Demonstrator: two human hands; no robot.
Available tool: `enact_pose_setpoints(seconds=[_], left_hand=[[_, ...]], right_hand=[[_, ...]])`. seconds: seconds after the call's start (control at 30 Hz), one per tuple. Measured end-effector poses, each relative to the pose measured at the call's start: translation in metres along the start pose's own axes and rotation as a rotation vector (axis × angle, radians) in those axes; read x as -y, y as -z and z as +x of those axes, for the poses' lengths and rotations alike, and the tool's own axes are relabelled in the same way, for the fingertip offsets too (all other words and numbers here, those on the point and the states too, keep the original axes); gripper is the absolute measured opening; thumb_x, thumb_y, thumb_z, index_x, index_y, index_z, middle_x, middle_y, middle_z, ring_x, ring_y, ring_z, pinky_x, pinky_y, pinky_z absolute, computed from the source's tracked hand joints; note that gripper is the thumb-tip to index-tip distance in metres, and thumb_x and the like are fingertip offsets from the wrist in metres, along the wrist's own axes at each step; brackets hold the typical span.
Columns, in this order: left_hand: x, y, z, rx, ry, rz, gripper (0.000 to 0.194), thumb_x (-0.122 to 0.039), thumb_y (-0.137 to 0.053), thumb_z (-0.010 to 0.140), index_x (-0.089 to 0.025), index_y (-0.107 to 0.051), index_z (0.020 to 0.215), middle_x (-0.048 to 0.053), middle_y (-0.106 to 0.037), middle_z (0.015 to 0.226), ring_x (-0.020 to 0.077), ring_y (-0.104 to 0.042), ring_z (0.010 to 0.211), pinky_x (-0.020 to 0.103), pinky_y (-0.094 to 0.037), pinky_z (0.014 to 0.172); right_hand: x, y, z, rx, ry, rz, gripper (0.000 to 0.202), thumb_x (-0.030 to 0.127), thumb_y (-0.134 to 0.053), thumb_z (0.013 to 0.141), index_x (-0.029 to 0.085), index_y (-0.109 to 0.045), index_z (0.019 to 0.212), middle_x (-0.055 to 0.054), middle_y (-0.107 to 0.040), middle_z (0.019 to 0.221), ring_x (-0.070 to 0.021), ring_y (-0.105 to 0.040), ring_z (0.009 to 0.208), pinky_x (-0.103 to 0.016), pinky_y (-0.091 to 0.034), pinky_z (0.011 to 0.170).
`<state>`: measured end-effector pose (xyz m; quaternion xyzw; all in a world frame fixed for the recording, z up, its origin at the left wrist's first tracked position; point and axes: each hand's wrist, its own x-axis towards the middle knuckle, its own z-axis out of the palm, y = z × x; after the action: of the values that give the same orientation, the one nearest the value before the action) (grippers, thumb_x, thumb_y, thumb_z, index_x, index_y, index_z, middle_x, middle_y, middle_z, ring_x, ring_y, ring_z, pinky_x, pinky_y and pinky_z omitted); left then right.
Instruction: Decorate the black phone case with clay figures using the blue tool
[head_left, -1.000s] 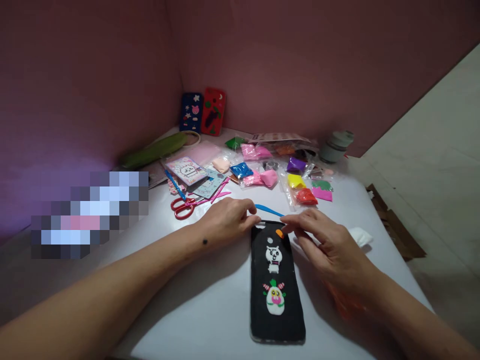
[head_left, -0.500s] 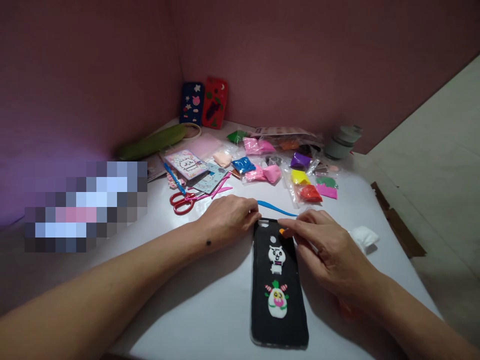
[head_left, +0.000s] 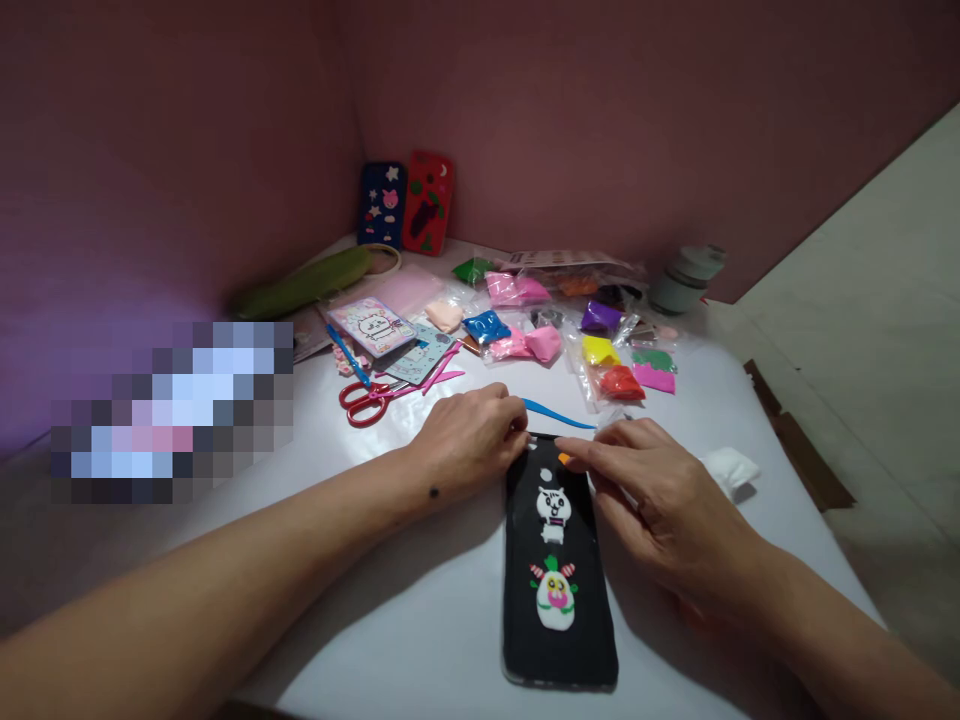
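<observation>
A black phone case (head_left: 559, 645) lies flat on the white table, its top end pointing away from me. On it are a white cat-like clay figure (head_left: 553, 512) and, nearer me, a white egg-shaped clay figure (head_left: 555, 602) with green, pink and yellow parts. My left hand (head_left: 476, 435) has its fingers curled and pinched over the case's top left corner, covering much of the camera hole; anything between the fingertips is hidden. My right hand (head_left: 652, 490) grips the top right corner, index finger stretched across the top. A small orange piece (head_left: 564, 458) shows under that finger.
Behind the case lies a blue modelling tool (head_left: 555, 412). Red-handled scissors (head_left: 366, 403), cards and several clay packets (head_left: 600, 350) cover the table's back. Two decorated cases (head_left: 429, 205) lean on the wall. White tissue (head_left: 729, 470) sits right, with a jar (head_left: 686, 282) behind.
My left hand has shifted slightly right, onto the case's top left corner, and covers more of the camera hole. My right hand stays nearly in place at the top right.
</observation>
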<state>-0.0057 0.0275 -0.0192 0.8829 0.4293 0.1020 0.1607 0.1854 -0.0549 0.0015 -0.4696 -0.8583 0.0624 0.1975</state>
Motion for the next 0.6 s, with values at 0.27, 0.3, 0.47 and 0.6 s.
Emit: enact_pose_setpoints(seconds=[0.27,0.3,0.47,0.6], left_hand=[[-0.0085,-0.0015,0.003,0.028,-0.013,0.07,0.019,-0.021,-0.048,0.082,-0.018,-0.066,0.087,0.008,-0.064,0.091,0.0243,-0.063,0.079,0.031,-0.04,0.058],[-0.0089,-0.0016,0.0032,0.031,-0.012,0.076,0.019,-0.02,-0.047,0.082,-0.018,-0.065,0.086,0.009,-0.064,0.091,0.0246,-0.063,0.079,0.031,-0.04,0.058],[-0.0092,-0.0019,0.0026,0.038,-0.02,0.094,0.019,-0.021,-0.045,0.081,-0.018,-0.064,0.086,0.008,-0.064,0.091,0.0255,-0.064,0.08,0.032,-0.04,0.059],[-0.0087,-0.0016,0.002,0.037,-0.007,0.102,0.02,-0.021,-0.045,0.081,-0.018,-0.064,0.086,0.007,-0.064,0.09,0.025,-0.064,0.08,0.033,-0.041,0.06]], right_hand=[[0.0012,0.002,0.0003,0.044,0.012,-0.006,0.029,0.005,-0.044,0.083,0.012,-0.065,0.103,-0.012,-0.063,0.079,-0.0231,-0.051,0.074,-0.039,-0.043,0.067],[0.0012,0.002,0.0005,0.048,0.02,-0.012,0.029,0.006,-0.044,0.084,0.011,-0.065,0.103,-0.012,-0.063,0.079,-0.0231,-0.051,0.073,-0.039,-0.043,0.067],[0.0012,0.003,-0.0014,0.064,0.034,-0.065,0.031,0.007,-0.045,0.084,0.01,-0.065,0.108,-0.012,-0.063,0.078,-0.0232,-0.051,0.073,-0.039,-0.044,0.067],[0.0019,0.0055,-0.004,-0.014,0.064,-0.037,0.036,0.005,-0.045,0.084,0.01,-0.063,0.115,-0.011,-0.065,0.082,-0.0223,-0.053,0.076,-0.038,-0.045,0.069]])
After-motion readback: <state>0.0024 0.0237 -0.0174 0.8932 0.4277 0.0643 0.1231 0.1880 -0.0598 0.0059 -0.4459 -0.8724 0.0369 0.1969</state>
